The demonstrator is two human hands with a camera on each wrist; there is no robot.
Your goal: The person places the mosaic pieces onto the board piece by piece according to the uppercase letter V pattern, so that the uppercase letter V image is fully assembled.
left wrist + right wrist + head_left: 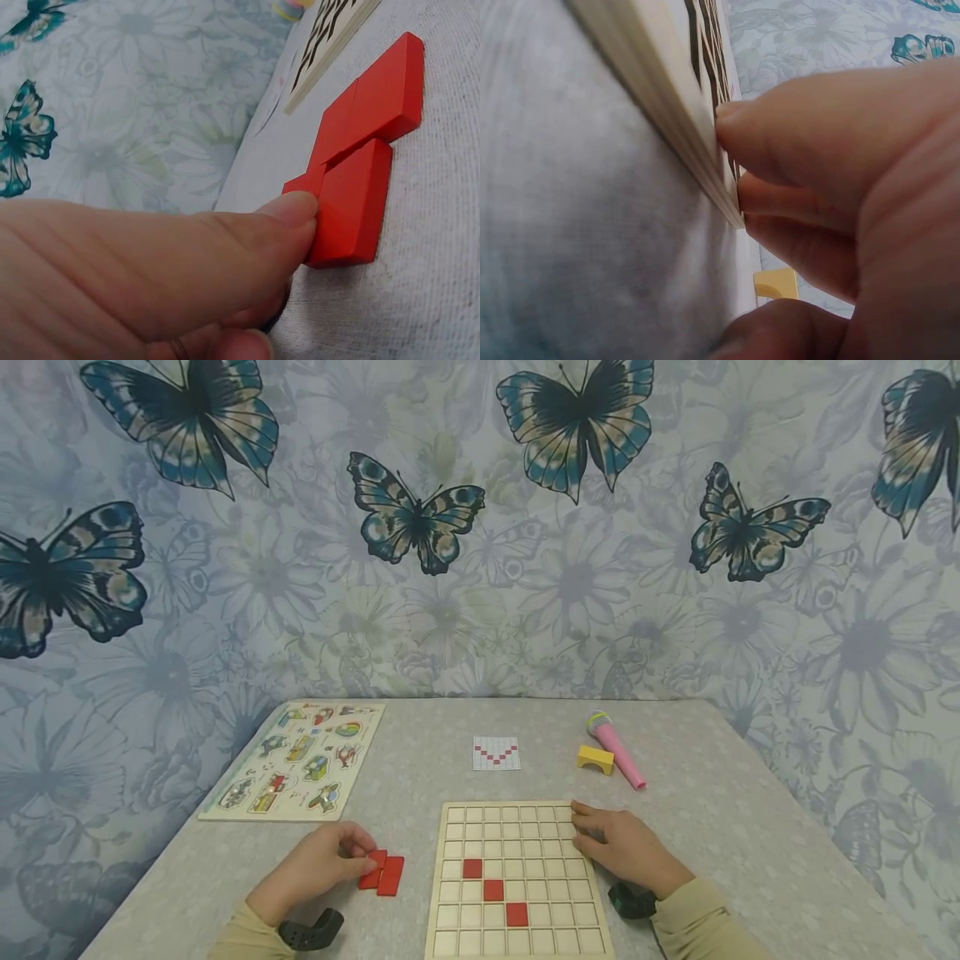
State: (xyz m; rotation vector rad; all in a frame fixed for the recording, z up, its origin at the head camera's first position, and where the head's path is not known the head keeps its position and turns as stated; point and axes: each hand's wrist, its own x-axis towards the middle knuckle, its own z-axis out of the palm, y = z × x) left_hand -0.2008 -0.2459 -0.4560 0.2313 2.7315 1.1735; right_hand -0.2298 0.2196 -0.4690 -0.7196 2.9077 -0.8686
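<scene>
A wooden grid board (pixel 517 814) lies near the table's front edge, with three red tiles (pixel 492 889) set in a diagonal running down to the right. My left hand (pixel 352 852) rests on a small cluster of loose red tiles (pixel 384 874) left of the board. In the left wrist view its thumb (pixel 296 214) pinches the near end of one red tile (pixel 352 202). My right hand (pixel 588 831) holds the board's right edge near the far corner. The right wrist view shows curled fingertips (pixel 731 124) pressed against the board's edge (pixel 660 97).
A white card with a red V pattern (pixel 496 752) lies beyond the board. A yellow arch block (pixel 595 759) and a pink toy microphone (pixel 617 750) sit at the far right. A vehicle puzzle board (pixel 296 760) lies at the far left. Butterfly cloth covers the wall behind.
</scene>
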